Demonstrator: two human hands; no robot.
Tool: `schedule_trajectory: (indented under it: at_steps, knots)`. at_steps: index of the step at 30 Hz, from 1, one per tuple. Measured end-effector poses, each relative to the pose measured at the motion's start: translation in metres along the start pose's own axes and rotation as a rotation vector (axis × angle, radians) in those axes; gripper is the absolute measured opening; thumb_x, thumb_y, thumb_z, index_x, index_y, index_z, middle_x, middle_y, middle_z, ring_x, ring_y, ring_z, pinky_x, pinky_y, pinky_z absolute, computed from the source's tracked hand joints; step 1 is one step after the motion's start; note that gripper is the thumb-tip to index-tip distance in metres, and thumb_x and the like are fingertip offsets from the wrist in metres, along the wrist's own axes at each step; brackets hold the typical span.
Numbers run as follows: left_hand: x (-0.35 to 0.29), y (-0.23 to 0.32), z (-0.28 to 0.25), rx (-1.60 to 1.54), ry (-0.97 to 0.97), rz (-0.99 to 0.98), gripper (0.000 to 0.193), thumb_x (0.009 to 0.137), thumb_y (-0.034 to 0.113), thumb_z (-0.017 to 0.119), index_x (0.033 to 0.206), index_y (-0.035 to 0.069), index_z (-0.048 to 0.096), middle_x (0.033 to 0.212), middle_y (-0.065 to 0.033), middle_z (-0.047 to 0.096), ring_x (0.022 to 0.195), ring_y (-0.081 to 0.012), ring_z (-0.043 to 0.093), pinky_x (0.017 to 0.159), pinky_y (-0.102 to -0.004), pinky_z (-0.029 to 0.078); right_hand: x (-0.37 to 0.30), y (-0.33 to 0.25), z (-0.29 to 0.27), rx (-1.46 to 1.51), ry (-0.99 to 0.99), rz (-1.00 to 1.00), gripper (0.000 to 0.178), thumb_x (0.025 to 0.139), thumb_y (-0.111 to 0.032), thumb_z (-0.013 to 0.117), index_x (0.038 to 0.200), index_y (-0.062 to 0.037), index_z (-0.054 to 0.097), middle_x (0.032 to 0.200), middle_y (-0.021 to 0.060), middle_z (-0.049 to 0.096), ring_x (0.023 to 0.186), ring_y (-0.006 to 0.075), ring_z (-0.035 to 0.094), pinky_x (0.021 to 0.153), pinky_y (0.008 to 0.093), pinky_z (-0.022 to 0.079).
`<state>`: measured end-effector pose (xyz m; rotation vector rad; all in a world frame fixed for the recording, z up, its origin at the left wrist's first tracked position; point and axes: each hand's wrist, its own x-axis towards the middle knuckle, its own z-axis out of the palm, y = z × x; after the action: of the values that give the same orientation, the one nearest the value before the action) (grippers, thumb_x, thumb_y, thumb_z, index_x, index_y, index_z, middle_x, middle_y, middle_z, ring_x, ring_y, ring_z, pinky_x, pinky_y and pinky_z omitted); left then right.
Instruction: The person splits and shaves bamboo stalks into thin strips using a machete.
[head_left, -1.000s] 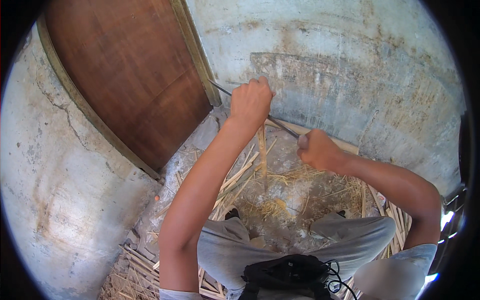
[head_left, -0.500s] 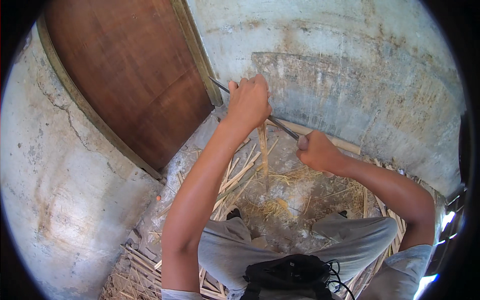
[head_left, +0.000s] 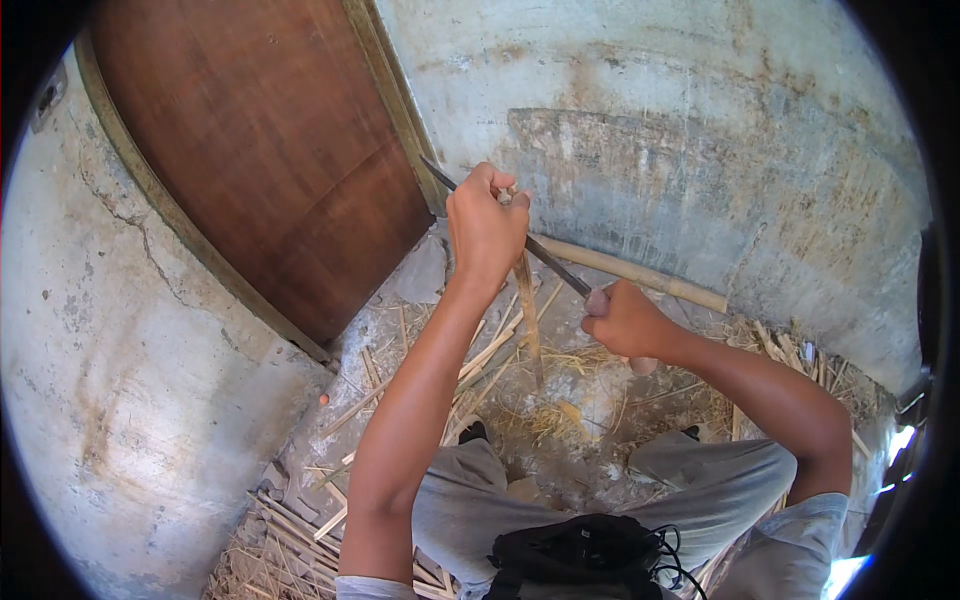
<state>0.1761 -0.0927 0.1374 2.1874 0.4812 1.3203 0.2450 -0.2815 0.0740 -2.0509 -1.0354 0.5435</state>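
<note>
My left hand (head_left: 484, 232) is raised in front of me, closed round the top of a narrow bamboo strip (head_left: 528, 315). The strip hangs nearly upright, its lower end close to the littered floor. In a fist, my right hand (head_left: 630, 322) grips the rounded wooden handle of a long knife (head_left: 560, 270). The dark blade slants up and left, passing across the strip just under my left fingers. Its middle is hidden by the left hand, and the tip shows beyond, by the door frame. Whether the edge bites into the strip is hidden.
Split strips (head_left: 495, 345) and pale shavings (head_left: 560, 415) litter the floor between my legs. A bamboo pole (head_left: 640, 270) lies along the base of the stained wall (head_left: 680, 180). A brown door (head_left: 260, 150) stands at the left. More strips (head_left: 290, 530) are piled at lower left.
My left hand has come down slightly, and its thumb and fingers now show round the strip's top. The right hand with the knife has shifted a little left. The strip still hangs below.
</note>
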Motion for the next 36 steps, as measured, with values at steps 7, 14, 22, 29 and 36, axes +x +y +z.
schedule_trajectory:
  at_steps: [7,14,22,29,36]
  knots:
    - [-0.001,-0.002,-0.004,-0.044,-0.02,0.031,0.02,0.071,0.007,0.078,0.078,-0.005,0.063,0.062,-0.0055,0.052,0.058,-0.0125,0.048,0.056,-0.0295,0.042,-0.012,-0.027,-0.041,0.461,-0.374,0.328,0.023,0.081,-0.014,0.071,0.073,0.0011,0.056,0.057,0.0037,0.052,0.044,0.0122,0.049,0.038,0.0305,0.037]
    - [0.002,-0.011,-0.008,-0.111,-0.029,0.013,0.021,0.07,0.008,0.08,0.077,-0.004,0.064,0.061,-0.0031,0.049,0.057,-0.0115,0.045,0.054,-0.029,0.04,-0.021,0.001,-0.033,0.181,-0.419,0.399,0.025,0.082,-0.017,0.072,0.071,0.0007,0.057,0.056,0.0036,0.051,0.044,0.0134,0.049,0.039,0.0307,0.036]
    - [-0.007,0.007,0.014,-0.105,-0.001,0.062,0.022,0.07,0.007,0.081,0.081,-0.004,0.066,0.059,-0.0014,0.045,0.055,-0.0109,0.041,0.051,-0.0293,0.037,-0.023,0.055,0.015,0.155,-0.27,0.334,0.023,0.079,-0.013,0.069,0.07,0.0058,0.058,0.056,0.0119,0.058,0.047,0.0198,0.059,0.041,0.0365,0.04]
    - [-0.012,0.015,0.009,-0.078,-0.064,-0.018,0.024,0.073,0.008,0.08,0.088,-0.003,0.065,0.085,-0.0235,0.068,0.08,-0.04,0.066,0.071,-0.0422,0.049,-0.032,0.057,0.019,-0.15,0.088,0.182,0.032,0.079,-0.02,0.063,0.081,0.0125,0.062,0.072,0.0306,0.064,0.075,0.0422,0.067,0.069,0.0461,0.052]
    - [-0.007,0.016,0.01,0.003,-0.081,-0.082,0.024,0.074,0.009,0.079,0.089,-0.002,0.066,0.08,-0.0233,0.067,0.076,-0.0397,0.065,0.068,-0.043,0.049,-0.03,0.044,0.002,-0.303,0.113,0.118,0.031,0.081,-0.021,0.064,0.083,0.0094,0.065,0.088,0.031,0.065,0.083,0.0464,0.064,0.073,0.0486,0.051]
